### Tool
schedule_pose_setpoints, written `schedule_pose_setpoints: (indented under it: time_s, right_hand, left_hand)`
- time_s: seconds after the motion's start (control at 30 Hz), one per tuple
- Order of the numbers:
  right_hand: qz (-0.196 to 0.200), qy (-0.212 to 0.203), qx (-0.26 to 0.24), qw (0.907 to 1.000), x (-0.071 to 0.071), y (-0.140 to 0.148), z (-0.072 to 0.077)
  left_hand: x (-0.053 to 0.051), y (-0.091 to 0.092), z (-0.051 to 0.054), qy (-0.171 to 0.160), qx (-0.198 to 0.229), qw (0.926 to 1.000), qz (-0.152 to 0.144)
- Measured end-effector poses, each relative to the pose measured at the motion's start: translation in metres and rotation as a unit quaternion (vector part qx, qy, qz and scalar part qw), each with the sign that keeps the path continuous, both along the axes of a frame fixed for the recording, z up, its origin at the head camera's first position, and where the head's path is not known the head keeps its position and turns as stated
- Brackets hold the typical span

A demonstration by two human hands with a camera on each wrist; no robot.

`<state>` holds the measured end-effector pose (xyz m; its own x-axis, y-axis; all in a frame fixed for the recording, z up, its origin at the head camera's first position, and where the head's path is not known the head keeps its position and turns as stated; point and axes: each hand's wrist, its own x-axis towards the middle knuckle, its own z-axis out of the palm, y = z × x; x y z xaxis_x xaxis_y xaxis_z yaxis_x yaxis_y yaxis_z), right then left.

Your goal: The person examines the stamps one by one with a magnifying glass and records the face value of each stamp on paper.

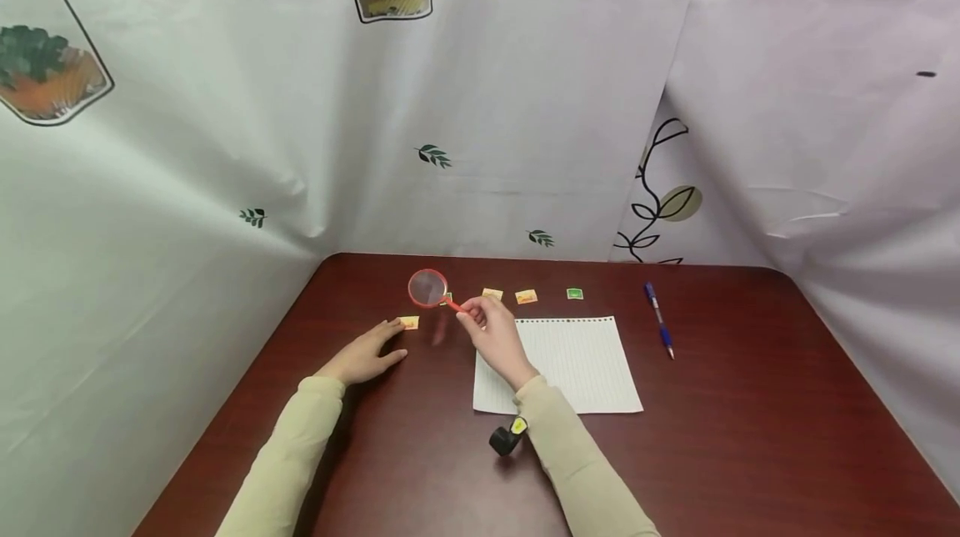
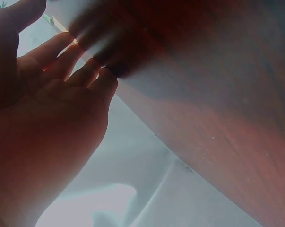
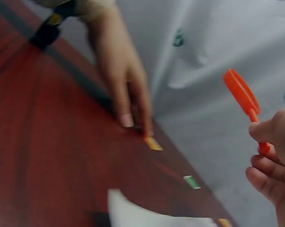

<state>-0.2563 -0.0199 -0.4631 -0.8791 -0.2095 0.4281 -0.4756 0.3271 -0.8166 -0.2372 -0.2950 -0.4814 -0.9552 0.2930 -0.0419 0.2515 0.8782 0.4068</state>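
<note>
My right hand [image 1: 497,340] pinches the handle of a red magnifying glass [image 1: 427,288], holding it raised above the table; the right wrist view shows the glass [image 3: 242,93] tilted in the fingers of that hand [image 3: 279,156]. With fingers extended, my left hand [image 1: 363,355] touches the edge of an orange stamp-like piece [image 1: 410,323]. That piece [image 3: 153,144] lies at the left fingertips in the right wrist view too. A green piece [image 1: 447,298] is partly hidden behind the magnifying glass. In the left wrist view the left hand [image 2: 52,104] is seen from its palm side.
Two orange pieces [image 1: 527,297] and a green one [image 1: 574,293] lie along the back of the brown table [image 1: 420,454]. Lined paper [image 1: 577,362] is partly under my right forearm, a blue pen [image 1: 660,320] to its right. A white patterned curtain [image 1: 525,103] surrounds the table.
</note>
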Motion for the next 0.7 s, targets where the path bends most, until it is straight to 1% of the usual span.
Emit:
schedule_pose_setpoints:
  time_s: [0.23,0.33,0.53,0.7]
  right_hand:
    - [0.003,-0.01,0.007,0.9999,0.003,-0.009,-0.013]
    - [0.0,-0.008,0.017,0.9998,0.004,-0.011,-0.019]
    - [0.001,-0.006,0.031,0.9995,0.005,-0.014,-0.029]
    - [0.01,-0.006,0.039,0.9992,0.006,-0.015,-0.034]
  left_hand:
    - [-0.001,0.003,0.005,0.005,0.002,1.0,0.002]
    - [0.0,0.003,0.006,0.008,-0.001,1.0,-0.004]
    - [0.003,0.002,0.004,0.01,0.006,0.9999,-0.01]
    - [0.001,0.001,0.001,0.012,0.008,0.9998,-0.01]
